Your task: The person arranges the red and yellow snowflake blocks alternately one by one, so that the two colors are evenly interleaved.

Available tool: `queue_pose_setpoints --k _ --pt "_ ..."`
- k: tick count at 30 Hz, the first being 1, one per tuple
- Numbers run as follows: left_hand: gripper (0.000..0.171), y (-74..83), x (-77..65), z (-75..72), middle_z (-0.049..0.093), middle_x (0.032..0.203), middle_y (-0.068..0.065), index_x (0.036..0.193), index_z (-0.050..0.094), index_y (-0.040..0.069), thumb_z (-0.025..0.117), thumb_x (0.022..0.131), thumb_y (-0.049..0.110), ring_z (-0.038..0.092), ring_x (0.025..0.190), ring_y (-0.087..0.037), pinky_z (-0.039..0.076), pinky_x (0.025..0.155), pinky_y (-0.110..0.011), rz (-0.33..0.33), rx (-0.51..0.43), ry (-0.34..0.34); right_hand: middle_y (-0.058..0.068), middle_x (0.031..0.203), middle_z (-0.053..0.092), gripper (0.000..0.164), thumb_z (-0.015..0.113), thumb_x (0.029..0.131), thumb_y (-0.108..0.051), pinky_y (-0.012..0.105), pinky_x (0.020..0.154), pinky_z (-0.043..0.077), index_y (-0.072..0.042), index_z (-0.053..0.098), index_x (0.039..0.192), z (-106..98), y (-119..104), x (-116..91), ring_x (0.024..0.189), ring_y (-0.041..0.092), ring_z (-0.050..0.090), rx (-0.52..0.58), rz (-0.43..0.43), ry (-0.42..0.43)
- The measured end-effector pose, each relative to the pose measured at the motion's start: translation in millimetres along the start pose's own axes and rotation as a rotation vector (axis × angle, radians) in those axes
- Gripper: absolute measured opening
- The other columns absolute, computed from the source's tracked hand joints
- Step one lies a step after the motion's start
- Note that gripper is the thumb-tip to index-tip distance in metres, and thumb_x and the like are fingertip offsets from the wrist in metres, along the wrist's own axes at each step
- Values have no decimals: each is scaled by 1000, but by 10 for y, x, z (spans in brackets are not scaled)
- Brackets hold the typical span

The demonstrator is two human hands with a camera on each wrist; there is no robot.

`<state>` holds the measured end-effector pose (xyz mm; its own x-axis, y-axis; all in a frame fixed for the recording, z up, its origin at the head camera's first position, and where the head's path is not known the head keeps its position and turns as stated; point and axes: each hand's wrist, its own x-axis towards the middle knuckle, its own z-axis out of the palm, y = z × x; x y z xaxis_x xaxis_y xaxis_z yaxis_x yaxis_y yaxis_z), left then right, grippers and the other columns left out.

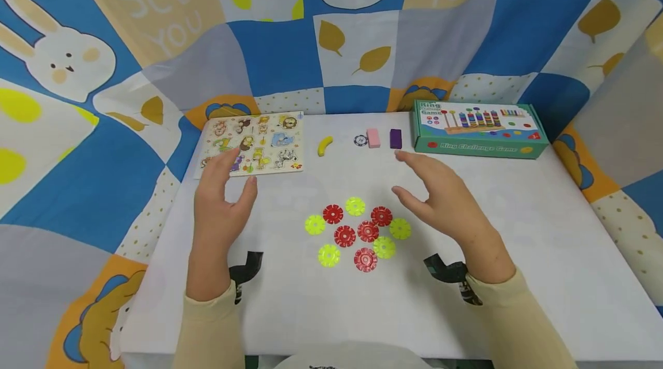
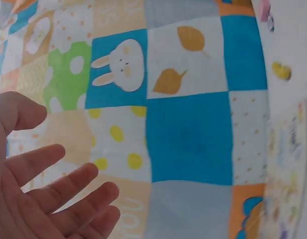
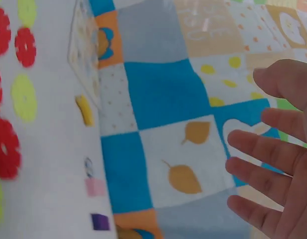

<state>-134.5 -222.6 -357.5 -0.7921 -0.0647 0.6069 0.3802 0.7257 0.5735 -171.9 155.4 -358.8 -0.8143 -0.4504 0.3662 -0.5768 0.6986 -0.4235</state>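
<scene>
Both hands are held up over the white table with relaxed, parted fingers and nothing in them. In the head view the left hand (image 1: 220,208) overlaps the near edge of a board with animal pictures (image 1: 277,141). The right hand (image 1: 450,202) is to the right of several flat, notched plastic discs, some red (image 1: 365,259) and some yellow-green (image 1: 328,255), lying loosely grouped mid-table. Each wrist view shows its own palm and spread fingers, the left hand (image 2: 58,194) at lower left and the right hand (image 3: 282,154) at the right edge.
Along the back lie a yellow banana-shaped piece (image 1: 324,145), a small black-and-white disc (image 1: 360,140), a pink block (image 1: 373,138) and a purple block (image 1: 396,139). A green Ring Challenge Game box (image 1: 479,130) stands at back right. Patterned cloth (image 1: 279,58) walls the table's back and sides.
</scene>
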Motion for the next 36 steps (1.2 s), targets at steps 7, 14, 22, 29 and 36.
queue_pose_setpoints --k 7,14,22,29,36 --pt "51 -66 -359 377 56 120 0 136 51 22 67 87 17 57 95 -18 48 75 -40 -111 -149 -179 -7 117 59 55 71 83 -33 38 86 49 -25 51 134 524 -88 -48 107 10 54 233 56 -24" --pt "48 -399 -540 741 57 115 -3 130 56 23 71 84 23 52 82 -15 47 71 -30 -384 -281 -410 -4 100 61 44 73 82 -25 35 71 53 -20 60 124 1194 -187 -33 90 14 57 445 148 -82" --pt "53 -570 -690 1071 52 115 2 129 58 20 76 80 28 47 91 -18 43 78 -36 -441 -123 -592 -5 81 54 52 74 80 -37 28 58 47 -17 60 126 1627 -220 163 75 14 51 325 313 -296" --pt "50 -495 -773 1281 44 104 3 121 62 20 78 75 37 41 96 -16 42 81 -35 -316 69 -689 -3 77 54 46 79 75 -36 30 58 43 -17 63 115 1728 -135 197 70 16 50 276 445 -322" --pt "44 -477 -774 1254 45 103 3 109 63 16 79 74 36 42 96 -17 41 81 -36 -306 137 -671 0 76 53 51 83 70 -35 29 54 43 -14 60 111 1754 -143 283 66 17 50 270 445 -358"
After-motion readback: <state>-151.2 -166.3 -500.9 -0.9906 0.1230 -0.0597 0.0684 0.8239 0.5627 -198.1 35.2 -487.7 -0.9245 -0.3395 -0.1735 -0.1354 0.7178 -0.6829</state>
